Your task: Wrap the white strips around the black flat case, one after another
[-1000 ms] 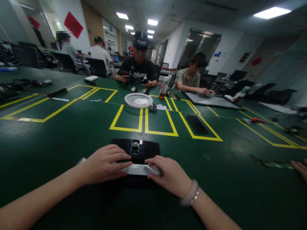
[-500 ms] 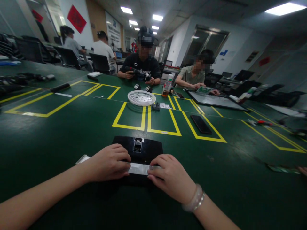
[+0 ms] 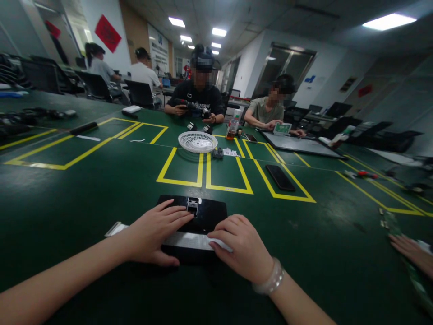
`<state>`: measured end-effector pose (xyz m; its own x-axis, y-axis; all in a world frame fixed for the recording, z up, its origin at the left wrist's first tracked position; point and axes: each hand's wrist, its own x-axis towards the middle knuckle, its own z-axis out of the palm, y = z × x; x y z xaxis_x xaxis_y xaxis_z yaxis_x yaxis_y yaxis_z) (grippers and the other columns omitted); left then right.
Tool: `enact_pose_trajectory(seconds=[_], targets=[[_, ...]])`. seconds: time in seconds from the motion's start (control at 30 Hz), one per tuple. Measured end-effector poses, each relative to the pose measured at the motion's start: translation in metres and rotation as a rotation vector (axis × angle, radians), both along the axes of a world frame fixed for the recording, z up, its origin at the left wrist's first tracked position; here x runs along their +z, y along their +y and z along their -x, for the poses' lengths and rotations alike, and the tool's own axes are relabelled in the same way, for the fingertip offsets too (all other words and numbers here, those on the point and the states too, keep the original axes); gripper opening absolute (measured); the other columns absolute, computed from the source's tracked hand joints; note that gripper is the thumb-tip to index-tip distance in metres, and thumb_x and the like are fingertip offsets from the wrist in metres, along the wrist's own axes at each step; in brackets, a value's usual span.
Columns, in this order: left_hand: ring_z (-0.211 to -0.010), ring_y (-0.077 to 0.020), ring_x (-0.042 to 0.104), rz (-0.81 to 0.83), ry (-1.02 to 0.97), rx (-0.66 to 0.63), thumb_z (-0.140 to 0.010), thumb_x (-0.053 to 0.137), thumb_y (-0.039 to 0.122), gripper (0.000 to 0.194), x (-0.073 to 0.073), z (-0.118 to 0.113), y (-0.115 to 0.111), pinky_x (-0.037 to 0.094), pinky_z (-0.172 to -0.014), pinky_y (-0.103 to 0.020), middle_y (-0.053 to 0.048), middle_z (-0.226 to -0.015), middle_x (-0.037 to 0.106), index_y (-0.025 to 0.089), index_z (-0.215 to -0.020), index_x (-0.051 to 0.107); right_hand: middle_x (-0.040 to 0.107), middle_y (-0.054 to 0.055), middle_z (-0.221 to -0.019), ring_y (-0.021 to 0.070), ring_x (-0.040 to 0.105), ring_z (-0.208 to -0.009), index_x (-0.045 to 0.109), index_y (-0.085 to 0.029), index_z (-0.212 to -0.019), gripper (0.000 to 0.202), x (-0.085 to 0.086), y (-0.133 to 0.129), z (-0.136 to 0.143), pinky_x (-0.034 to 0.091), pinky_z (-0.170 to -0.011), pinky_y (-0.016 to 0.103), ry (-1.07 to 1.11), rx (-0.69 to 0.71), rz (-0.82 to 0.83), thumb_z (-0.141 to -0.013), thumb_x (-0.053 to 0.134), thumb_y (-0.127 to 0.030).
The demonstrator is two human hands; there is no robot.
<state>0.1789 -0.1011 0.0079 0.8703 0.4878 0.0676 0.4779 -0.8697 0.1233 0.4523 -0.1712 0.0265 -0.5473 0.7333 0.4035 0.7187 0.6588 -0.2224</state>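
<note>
In front of me on the green table lies a glossy black panel (image 3: 211, 212) with a small metal-framed slot near its far edge. Along the panel's near side runs a flat, shiny whitish strip (image 3: 191, 241), possibly a ribbon cable. My left hand (image 3: 162, 232) lies flat over the panel's left part, fingers stretched out and thumb apart. The thumb and fingers of my right hand (image 3: 238, 243) pinch the strip's right end. Left of my left wrist, a whitish piece with a squared end (image 3: 117, 228) pokes out; whether it joins the strip is hidden.
Beyond the panel are a white round basket (image 3: 198, 143), a black phone (image 3: 280, 177) and yellow tape outlines. Two people sit across the table, one with a green circuit board (image 3: 282, 129). Another person's hand (image 3: 411, 250) rests at the right edge.
My left hand has let go of the strip and spread flat across the panel. My right hand still pinches its end. The other person's hand at right has come further into view.
</note>
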Motion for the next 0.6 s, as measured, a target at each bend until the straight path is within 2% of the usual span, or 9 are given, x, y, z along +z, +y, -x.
enact_pose_trajectory(seconds=[0.13, 0.27, 0.43, 0.6], targets=[[-0.142, -0.0291, 0.038, -0.016, 0.016, 0.056, -0.076, 0.059, 0.072, 0.096, 0.0, 0.007, 0.009, 0.01, -0.124, -0.05, -0.008, -0.154, 0.041, 0.022, -0.154, 0.032, 0.069, 0.002, -0.087, 0.0179, 0.058, -0.082, 0.066, -0.021, -0.086, 0.01, 0.0, 0.0, 0.0, 0.038, -0.081, 0.035, -0.024, 0.005, 0.015, -0.093, 0.06, -0.025], [-0.142, -0.0296, 0.039, -0.046, 0.027, 0.207, -0.078, 0.054, 0.075, 0.093, -0.002, 0.029, 0.034, 0.013, -0.123, -0.053, -0.01, -0.153, 0.041, 0.022, -0.152, 0.036, 0.068, 0.0, -0.081, 0.017, 0.058, -0.079, 0.064, -0.021, -0.081, 0.014, -0.001, 0.001, -0.001, 0.037, -0.08, 0.035, -0.071, 0.001, 0.066, -0.092, 0.061, -0.028], [-0.14, -0.0343, 0.04, -0.052, 0.047, 0.468, -0.081, 0.049, 0.075, 0.091, -0.005, 0.074, 0.07, 0.019, -0.118, -0.06, -0.017, -0.151, 0.043, 0.015, -0.15, 0.04, 0.068, 0.001, -0.08, 0.0165, 0.057, -0.077, 0.063, -0.021, -0.08, 0.016, 0.001, 0.001, -0.003, 0.037, -0.08, 0.035, -0.104, -0.016, 0.079, -0.093, 0.059, -0.029], [-0.139, -0.0387, 0.038, -0.023, 0.011, 0.694, -0.089, 0.039, 0.072, 0.087, -0.008, 0.129, 0.094, 0.025, -0.112, -0.067, -0.021, -0.151, 0.041, 0.009, -0.149, 0.038, 0.066, 0.0, -0.078, 0.0155, 0.056, -0.075, 0.064, -0.021, -0.079, 0.017, 0.001, 0.001, -0.003, 0.037, -0.078, 0.034, -0.118, -0.027, 0.098, -0.093, 0.06, -0.029]])
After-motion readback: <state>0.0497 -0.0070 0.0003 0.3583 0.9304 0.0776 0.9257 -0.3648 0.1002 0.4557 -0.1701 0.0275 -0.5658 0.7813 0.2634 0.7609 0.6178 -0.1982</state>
